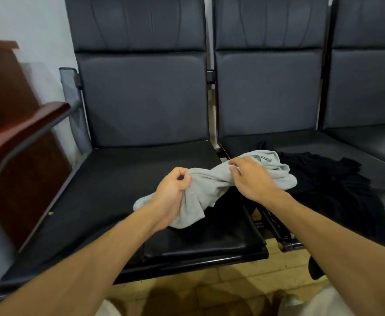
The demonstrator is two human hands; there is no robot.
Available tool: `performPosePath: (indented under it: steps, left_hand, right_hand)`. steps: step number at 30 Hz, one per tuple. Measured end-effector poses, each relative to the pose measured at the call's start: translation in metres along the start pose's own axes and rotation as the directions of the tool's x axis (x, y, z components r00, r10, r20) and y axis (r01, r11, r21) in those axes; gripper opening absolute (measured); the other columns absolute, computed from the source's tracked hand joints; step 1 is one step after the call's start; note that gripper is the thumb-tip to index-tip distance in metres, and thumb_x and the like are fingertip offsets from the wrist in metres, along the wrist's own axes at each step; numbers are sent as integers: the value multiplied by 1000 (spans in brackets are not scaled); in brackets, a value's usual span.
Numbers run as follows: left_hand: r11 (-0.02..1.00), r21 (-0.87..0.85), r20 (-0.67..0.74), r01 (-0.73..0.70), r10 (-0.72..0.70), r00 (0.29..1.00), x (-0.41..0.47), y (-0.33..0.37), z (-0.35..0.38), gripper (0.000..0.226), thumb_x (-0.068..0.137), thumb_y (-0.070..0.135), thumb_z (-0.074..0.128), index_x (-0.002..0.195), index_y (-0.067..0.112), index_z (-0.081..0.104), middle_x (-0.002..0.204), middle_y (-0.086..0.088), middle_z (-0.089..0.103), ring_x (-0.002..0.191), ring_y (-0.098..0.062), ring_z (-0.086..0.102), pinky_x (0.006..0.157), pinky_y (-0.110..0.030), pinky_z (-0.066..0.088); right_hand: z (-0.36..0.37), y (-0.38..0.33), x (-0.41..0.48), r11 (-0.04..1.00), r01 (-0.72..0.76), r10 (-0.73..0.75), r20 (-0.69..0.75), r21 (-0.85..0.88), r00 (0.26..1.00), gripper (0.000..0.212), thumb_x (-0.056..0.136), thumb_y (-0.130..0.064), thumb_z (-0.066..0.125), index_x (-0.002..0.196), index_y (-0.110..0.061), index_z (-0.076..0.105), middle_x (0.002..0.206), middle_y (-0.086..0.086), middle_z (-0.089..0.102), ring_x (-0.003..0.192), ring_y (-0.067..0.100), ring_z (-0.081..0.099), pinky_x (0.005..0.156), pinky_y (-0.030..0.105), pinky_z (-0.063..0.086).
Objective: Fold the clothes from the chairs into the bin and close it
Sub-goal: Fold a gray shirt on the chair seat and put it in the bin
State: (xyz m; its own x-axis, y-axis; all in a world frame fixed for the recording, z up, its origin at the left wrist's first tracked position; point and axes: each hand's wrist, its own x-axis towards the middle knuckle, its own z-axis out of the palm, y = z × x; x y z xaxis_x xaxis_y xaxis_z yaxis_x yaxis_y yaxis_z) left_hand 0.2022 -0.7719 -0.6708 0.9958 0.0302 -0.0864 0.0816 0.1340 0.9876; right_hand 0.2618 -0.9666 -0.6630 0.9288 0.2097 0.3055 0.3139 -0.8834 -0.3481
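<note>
A crumpled light grey garment (212,185) hangs between my hands above the front of the left chair seat (109,183). My left hand (172,197) grips its lower left part in a fist. On its upper right part lies my right hand (252,176), fingers bent over the cloth. A black garment (333,185) lies spread on the middle chair seat, part of it hanging over the front edge. More black cloth (230,206) sits under the grey garment. No bin is in view.
Three dark padded chairs (269,94) stand joined in a row against a white wall. A reddish wooden armrest (20,137) juts out at the left, with a wooden panel behind it. Yellowish floor tiles (239,277) lie below the seats.
</note>
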Motion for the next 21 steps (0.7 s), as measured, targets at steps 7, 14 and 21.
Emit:
performPosePath:
  steps: [7,14,21]
  left_hand:
    - [970,243,-353,-23,110,929,-14,23,-71,17,97,14,47,83,16,58,89,-2,61,85,-18,56,74,-31,45]
    - [373,899,-283,228,97,954,-24,5,-125,11,92,25,45,89,19,54,89,-1,57,83,-22,56,73,-34,48]
    - [-40,995,100,-95,138,985,-29,7,-103,38,92,26,49,130,27,51,127,0,42,122,-22,39,103,-36,33]
  right_hand:
    - [16,-15,1,998,61,-59,81,-19,995,35,102,-28,38,129,-13,54,132,5,51,122,26,49,102,41,39]
    - [27,-24,-2,980,180,-124,452,-82,884,40,97,-36,50,131,-16,54,134,6,48,127,23,44,108,35,33]
    - [30,-23,3,969,193,-91,510,-151,855,28,93,-30,57,120,-23,63,128,2,51,124,23,47,104,37,39]
